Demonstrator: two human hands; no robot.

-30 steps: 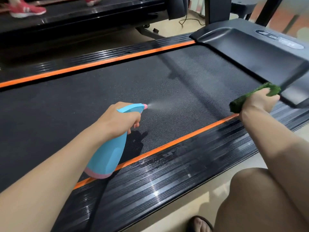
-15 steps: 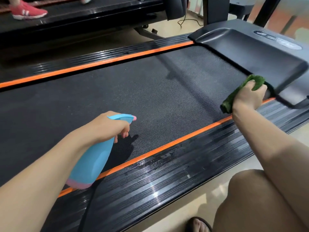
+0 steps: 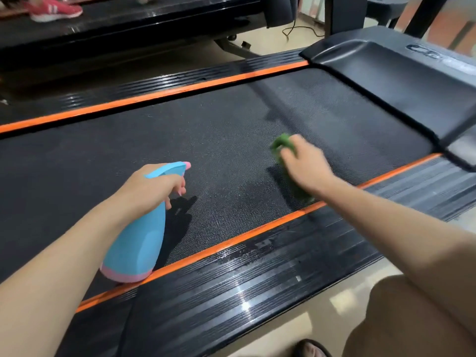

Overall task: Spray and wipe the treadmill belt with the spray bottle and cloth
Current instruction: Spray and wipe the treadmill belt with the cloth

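Head view. The left hand (image 3: 152,186) grips a light-blue spray bottle (image 3: 139,243) with a pink base and pink nozzle tip, fingers curled round the neck and trigger; the bottle hangs tilted above the near edge of the treadmill belt (image 3: 180,140), nozzle pointing right, with no mist visible. One second earlier a spray plume left the nozzle, so spraying of this patch appears finished for now. The right hand (image 3: 304,163) holds a green cloth (image 3: 282,144), fingers closed over it. It has travelled from the right end of the belt, beside the black motor cover (image 3: 401,83), leftward onto the middle of the belt; motion blur suggests a wiping stroke in progress. The task has thus likely passed from spraying to wiping the dampened area. Wet droplets glisten on the near ribbed side rail (image 3: 257,274), just beyond the orange stripe (image 3: 231,243). A logo sits on the motor cover at far right, too blurred to read; no other writing is legible. A red shoe (image 3: 55,10) rests on a second treadmill at far left.
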